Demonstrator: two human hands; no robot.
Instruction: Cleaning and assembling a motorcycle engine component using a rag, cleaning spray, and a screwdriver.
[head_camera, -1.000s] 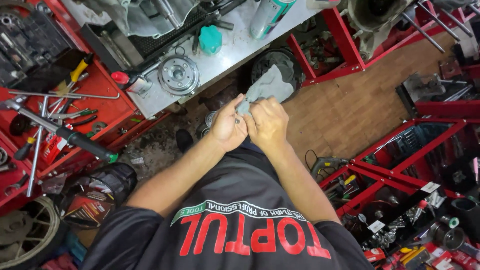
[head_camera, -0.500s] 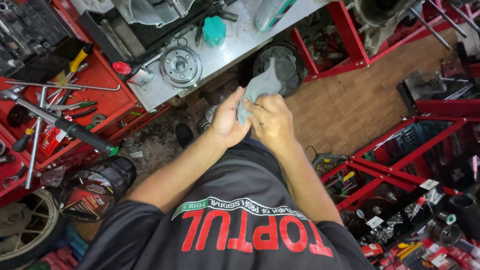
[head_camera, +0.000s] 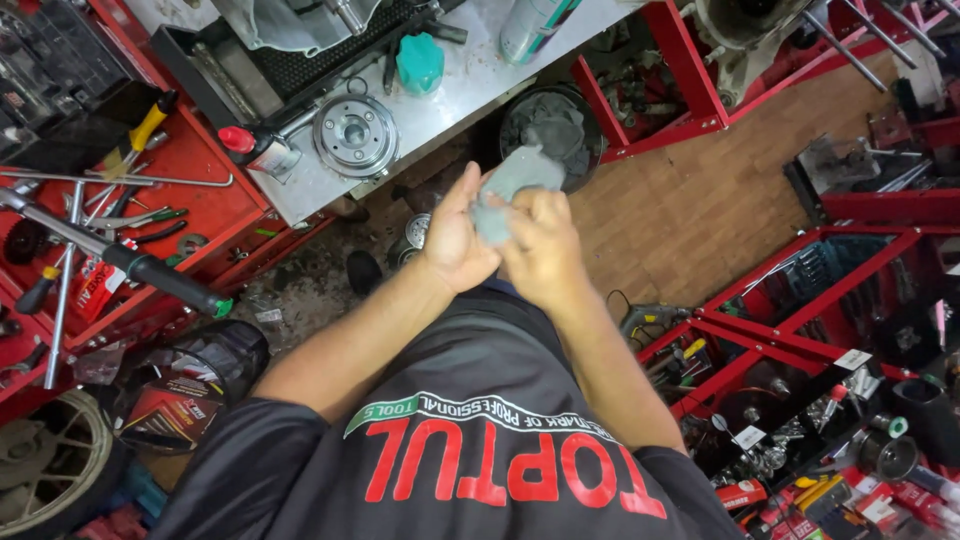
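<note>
At the far left a red tool tray (head_camera: 205, 205) carries a scatter of hand tools, among them one yellow-handled tool (head_camera: 140, 135) near its upper edge and several long metal rods (head_camera: 110, 180) lying flat. One black handlebar grip (head_camera: 165, 280) crosses the tray's lower edge, and below it on the floor sits one spoked wheel (head_camera: 45, 470). To the right stands a steel table (head_camera: 460, 95). On its left corner lies one red-capped can (head_camera: 255, 150) on its side, just beside one round metal disc (head_camera: 355, 133); farther along sit one teal cap (head_camera: 420, 62) and one upright green-and-white spray can (head_camera: 530, 25) at the table's far edge. Under the table's right end is one black bucket (head_camera: 590, 135) with grey cloth in it. In the middle of the view the left hand (head_camera: 455, 235) and the right hand (head_camera: 545, 245) are pressed together, both closed around one grey rag (head_camera: 510, 185), which is bunched between the palms with its upper end sticking out above the fingers. The hands are held in the air in front of the person's black shirt (head_camera: 450, 450), well clear of the table. At the right stand red metal racks (head_camera: 790, 300) crowded with small parts.
</note>
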